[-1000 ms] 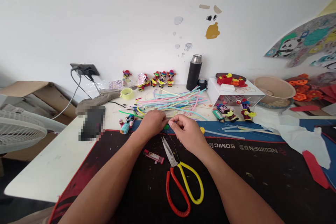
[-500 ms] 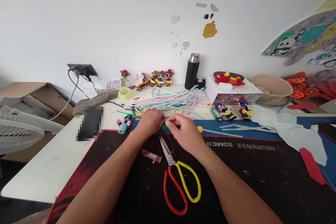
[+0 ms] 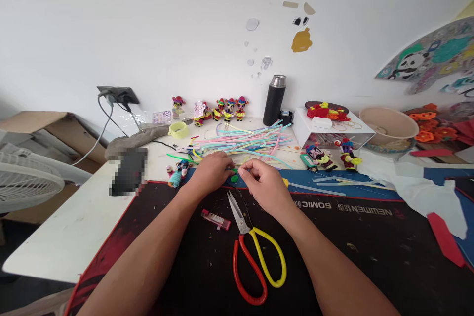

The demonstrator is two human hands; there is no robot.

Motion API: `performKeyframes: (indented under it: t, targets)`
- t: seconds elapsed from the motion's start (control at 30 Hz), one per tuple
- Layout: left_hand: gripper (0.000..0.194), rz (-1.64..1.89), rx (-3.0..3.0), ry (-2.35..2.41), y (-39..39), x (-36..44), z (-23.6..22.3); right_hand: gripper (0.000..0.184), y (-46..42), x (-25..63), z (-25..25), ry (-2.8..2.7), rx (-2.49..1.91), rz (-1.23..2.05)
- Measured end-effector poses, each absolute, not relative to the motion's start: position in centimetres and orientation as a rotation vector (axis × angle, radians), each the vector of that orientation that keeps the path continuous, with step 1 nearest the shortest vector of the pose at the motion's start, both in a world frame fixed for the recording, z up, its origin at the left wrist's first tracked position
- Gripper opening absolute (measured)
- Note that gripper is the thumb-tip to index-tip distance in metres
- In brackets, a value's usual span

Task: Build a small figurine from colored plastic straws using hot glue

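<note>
My left hand is closed, its fingertips pinching at a small green piece that shows in the gap between my hands. My right hand is closed in a pinch just right of the green piece; what its fingertips hold is too small to make out. Below my hands, scissors with one red and one yellow handle lie on the dark mat, blades slightly apart and pointing away. Left of the blades lies a pink-red lighter-like case. A small blue doll figure lies beyond my left wrist.
A pile of pastel pipe cleaners spreads behind my hands. A black flask, a white box and several small figures stand along the wall. Yellow tape is at left, translucent sticks at right.
The view has shifted slightly, so the scene sits a little further right. More of the green piece shows between my hands, and my right fingertips have straightened a little.
</note>
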State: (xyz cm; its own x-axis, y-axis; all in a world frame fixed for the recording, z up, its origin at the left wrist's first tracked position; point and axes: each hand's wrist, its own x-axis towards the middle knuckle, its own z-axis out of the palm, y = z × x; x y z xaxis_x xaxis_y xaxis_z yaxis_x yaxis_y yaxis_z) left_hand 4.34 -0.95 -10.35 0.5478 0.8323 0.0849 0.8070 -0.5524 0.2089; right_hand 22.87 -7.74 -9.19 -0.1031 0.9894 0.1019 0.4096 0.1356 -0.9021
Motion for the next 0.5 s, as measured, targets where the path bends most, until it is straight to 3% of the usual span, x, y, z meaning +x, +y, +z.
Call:
performKeyframes:
  t: [0.23, 0.5]
  targets:
    - [0.014, 0.401, 2.529, 1.382, -1.0, 4.3, -10.7, 0.022, -7.7, 22.9, -9.3, -1.624, -1.407, 0.928]
    - [0.016, 0.758, 1.947, 1.249, -1.5, 4.1, -8.9, 0.022, -7.5, 23.0, -9.5, -1.637, -1.430, 0.877]
